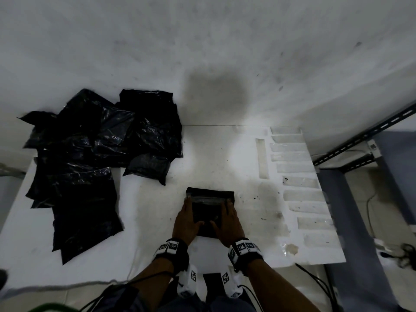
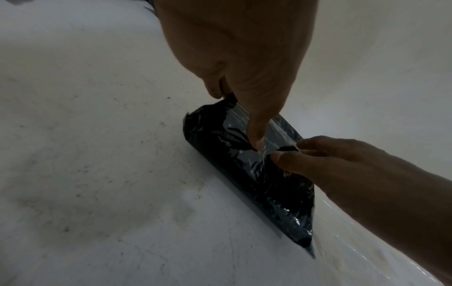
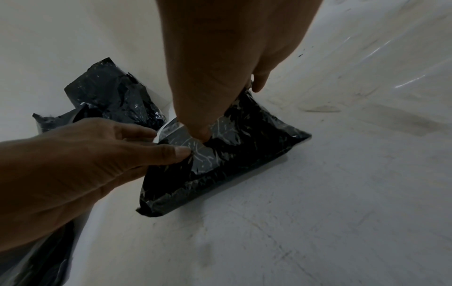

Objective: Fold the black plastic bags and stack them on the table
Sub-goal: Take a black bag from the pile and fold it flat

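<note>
A small folded black plastic bag (image 1: 210, 195) (image 2: 220, 131) (image 3: 244, 154) lies on the white table (image 1: 148, 221), near its front edge. My left hand (image 1: 190, 213) (image 2: 244, 67) (image 3: 110, 147) holds the bag's left side and my right hand (image 1: 221, 212) (image 2: 318, 160) (image 3: 220, 67) holds its right side. Both thumbs press into a crease on top, and the fingers run along the bag's edges. A loose pile of crumpled black bags (image 1: 96, 149) (image 3: 110, 94) lies at the table's left, with flatter bags (image 1: 85, 210) in front of it.
Several strips of clear tape (image 1: 299, 167) are stuck along the table's right side. A slotted metal rail (image 1: 360, 136) and cables stand beyond the right edge. A white wall rises behind the table.
</note>
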